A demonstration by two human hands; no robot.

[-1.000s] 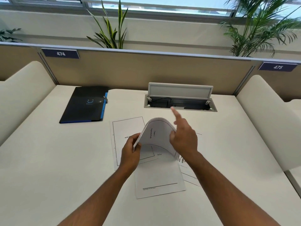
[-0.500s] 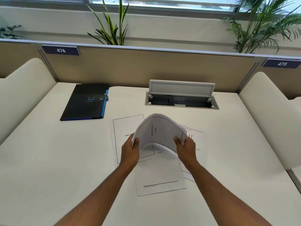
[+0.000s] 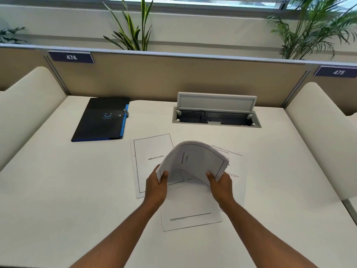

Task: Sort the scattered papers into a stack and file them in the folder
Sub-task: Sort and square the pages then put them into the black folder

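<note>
A bundle of white printed papers [image 3: 195, 161] arches upward above the middle of the desk. My left hand [image 3: 156, 185] grips its left edge and my right hand [image 3: 220, 185] grips its right edge. Under the bundle lie loose sheets: one headed BIBLIOGRAPHY [image 3: 152, 159] to the left, a blank-looking one [image 3: 190, 207] near me, and a partly hidden one [image 3: 234, 171] to the right. A shut black folder with a blue edge [image 3: 102, 118] lies flat at the far left of the desk.
An open cable hatch [image 3: 216, 118] with its lid raised sits at the back centre of the white desk [image 3: 58, 190]. Cream side dividers [image 3: 25, 105] flank the desk, and a tan partition [image 3: 173, 78] with plants behind closes the back.
My right hand, raised with a finger pointing a second ago, has come down and taken the right edge of the bundle. The bundle now arches between both hands.
</note>
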